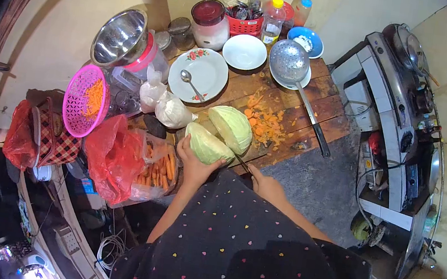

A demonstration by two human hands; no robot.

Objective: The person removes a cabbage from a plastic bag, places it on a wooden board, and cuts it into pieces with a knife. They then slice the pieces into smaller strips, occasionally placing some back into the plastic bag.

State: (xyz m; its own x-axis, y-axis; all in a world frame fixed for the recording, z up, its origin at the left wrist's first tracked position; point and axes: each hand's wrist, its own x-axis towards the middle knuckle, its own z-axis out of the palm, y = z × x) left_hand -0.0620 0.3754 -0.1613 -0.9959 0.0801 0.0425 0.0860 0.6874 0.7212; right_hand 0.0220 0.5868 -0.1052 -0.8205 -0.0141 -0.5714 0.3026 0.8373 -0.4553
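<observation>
Wooden table (330,111), frame centre: left hand (196,164) clasps cabbage half (203,143), seemingly steadying it; right hand (266,185) grips knife (242,163)

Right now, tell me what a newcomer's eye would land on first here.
Probably the two green cabbage halves mid-picture on the wooden table, one held by the left hand, with a knife in the right hand beside them. Next, perhaps, the bright pink basket of orange shreds at the left, then the perforated metal skimmer at the right.
</observation>
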